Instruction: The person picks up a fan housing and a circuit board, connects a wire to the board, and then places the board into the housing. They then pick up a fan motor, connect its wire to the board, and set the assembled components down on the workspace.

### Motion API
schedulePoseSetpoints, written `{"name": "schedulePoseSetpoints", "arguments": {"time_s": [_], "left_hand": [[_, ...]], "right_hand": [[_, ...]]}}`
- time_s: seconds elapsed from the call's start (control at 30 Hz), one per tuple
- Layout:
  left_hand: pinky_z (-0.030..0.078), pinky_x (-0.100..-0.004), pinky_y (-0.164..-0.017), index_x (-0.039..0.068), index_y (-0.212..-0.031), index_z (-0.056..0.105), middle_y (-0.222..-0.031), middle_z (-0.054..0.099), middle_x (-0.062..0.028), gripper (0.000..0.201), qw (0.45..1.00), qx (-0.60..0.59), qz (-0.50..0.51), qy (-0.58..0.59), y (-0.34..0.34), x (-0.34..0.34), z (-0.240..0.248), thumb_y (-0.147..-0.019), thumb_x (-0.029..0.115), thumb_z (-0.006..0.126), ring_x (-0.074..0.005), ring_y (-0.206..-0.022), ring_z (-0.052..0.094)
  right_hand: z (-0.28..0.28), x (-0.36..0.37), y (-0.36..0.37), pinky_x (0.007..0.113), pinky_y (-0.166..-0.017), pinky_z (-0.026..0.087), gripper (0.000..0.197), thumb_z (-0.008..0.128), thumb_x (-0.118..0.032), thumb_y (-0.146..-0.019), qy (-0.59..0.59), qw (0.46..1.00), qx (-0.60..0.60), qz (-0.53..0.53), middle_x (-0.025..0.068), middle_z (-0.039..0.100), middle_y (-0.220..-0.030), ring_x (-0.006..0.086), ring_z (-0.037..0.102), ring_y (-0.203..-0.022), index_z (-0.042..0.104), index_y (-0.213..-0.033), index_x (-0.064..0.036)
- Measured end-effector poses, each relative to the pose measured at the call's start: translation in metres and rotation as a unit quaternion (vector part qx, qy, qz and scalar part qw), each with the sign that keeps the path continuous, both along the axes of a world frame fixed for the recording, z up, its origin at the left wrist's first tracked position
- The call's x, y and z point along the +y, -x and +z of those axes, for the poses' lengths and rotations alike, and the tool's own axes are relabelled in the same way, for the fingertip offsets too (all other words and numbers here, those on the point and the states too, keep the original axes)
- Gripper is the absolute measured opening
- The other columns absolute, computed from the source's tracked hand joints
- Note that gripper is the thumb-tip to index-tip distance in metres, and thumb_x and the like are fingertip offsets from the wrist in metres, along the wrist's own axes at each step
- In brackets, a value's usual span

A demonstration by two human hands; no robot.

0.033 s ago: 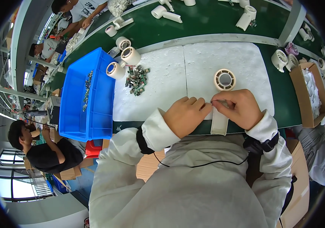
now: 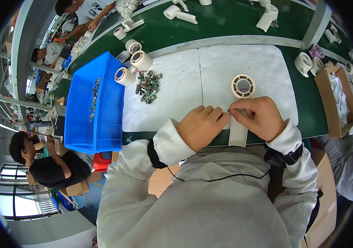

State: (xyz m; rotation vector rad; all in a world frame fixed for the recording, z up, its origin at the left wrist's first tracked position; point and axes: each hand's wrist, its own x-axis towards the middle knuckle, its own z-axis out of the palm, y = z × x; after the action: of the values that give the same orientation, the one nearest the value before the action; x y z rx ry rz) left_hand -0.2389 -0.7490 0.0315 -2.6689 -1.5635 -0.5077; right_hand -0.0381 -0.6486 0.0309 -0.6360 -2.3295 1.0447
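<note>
A cream plastic housing with a round ringed head (image 2: 243, 86) and an open trough-like handle (image 2: 238, 134) lies at the near edge of the white pad, its handle toward me. My left hand (image 2: 204, 127) is curled closed at the left side of the handle, its fingertips mostly hidden. From the other side my right hand (image 2: 261, 118) reaches over the handle, thumb and forefinger pinched together. The two hands' fingertips meet over the upper handle, where something thin and dark shows, too small to name.
Small green circuit boards (image 2: 148, 87) are heaped on the white pad (image 2: 176, 111). Left of it stands a blue bin (image 2: 112, 124) with more boards, beside cream housings (image 2: 141, 60). A cardboard box (image 2: 324, 101) of white pieces stands right. Co-workers (image 2: 46, 165) sit at left.
</note>
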Motion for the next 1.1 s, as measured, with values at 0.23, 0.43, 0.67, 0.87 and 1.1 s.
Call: {"name": "schedulePoseSetpoints", "arguments": {"time_s": [0.23,0.43,0.67,0.87,1.1], "left_hand": [[0.053,-0.0385,-0.067,0.004,-0.1,0.065,-0.091,0.066,-0.0116,0.016,0.979,-0.035,0.198,0.014,0.053,-0.022,0.035,-0.089,0.013,0.069,-0.032,-0.077,0.065],[0.055,-0.0401,-0.07,0.004,-0.108,0.068,-0.093,0.068,-0.0147,0.019,0.959,0.088,0.266,-0.045,0.118,-0.047,0.012,-0.089,0.009,0.068,-0.0361,-0.08,0.067],[0.056,-0.0357,-0.073,0.001,-0.114,0.066,-0.097,0.07,-0.0142,0.023,0.949,-0.013,0.31,0.057,0.101,-0.033,0.022,-0.091,0.003,0.065,-0.0284,-0.08,0.07],[0.055,-0.0276,-0.078,-0.003,-0.118,0.061,-0.1,0.068,-0.0085,0.024,0.851,-0.44,0.189,0.215,0.01,-0.014,0.017,-0.094,-0.004,0.059,-0.0132,-0.086,0.067],[0.055,-0.0286,-0.082,-0.003,-0.122,0.052,-0.108,0.065,-0.0111,0.028,0.765,-0.584,0.129,0.238,-0.004,-0.008,-0.019,-0.095,-0.004,0.059,-0.0153,-0.094,0.066]], "right_hand": [[-0.001,-0.001,-0.006,0.032,-0.046,0.029,0.009,0.072,-0.011,-0.087,0.056,0.998,-0.003,-0.029,0.0041,0.038,-0.049,0.0134,0.037,-0.042,0.075,-0.094,-0.0057],[-0.003,-0.003,-0.004,0.032,-0.046,0.029,0.009,0.072,-0.013,-0.087,0.064,0.997,0.005,-0.044,0.0036,0.038,-0.048,0.014,0.036,-0.042,0.075,-0.093,-0.0062],[-0.009,0.0,-0.004,0.032,-0.047,0.032,0.013,0.074,-0.015,-0.087,0.009,1.0,0.006,-0.012,0.0068,0.047,-0.05,0.018,0.041,-0.042,0.074,-0.097,-0.008],[-0.009,0.0,-0.006,0.032,-0.049,0.037,0.013,0.072,-0.014,-0.087,0.003,1.0,0.008,0.025,0.0081,0.053,-0.056,0.0183,0.049,-0.046,0.074,-0.099,-0.0093],[-0.01,0.001,-0.011,0.034,-0.051,0.043,0.012,0.07,-0.013,-0.087,-0.021,0.999,-0.008,0.036,0.0091,0.06,-0.062,0.0211,0.057,-0.051,0.073,-0.098,-0.0102]]}}
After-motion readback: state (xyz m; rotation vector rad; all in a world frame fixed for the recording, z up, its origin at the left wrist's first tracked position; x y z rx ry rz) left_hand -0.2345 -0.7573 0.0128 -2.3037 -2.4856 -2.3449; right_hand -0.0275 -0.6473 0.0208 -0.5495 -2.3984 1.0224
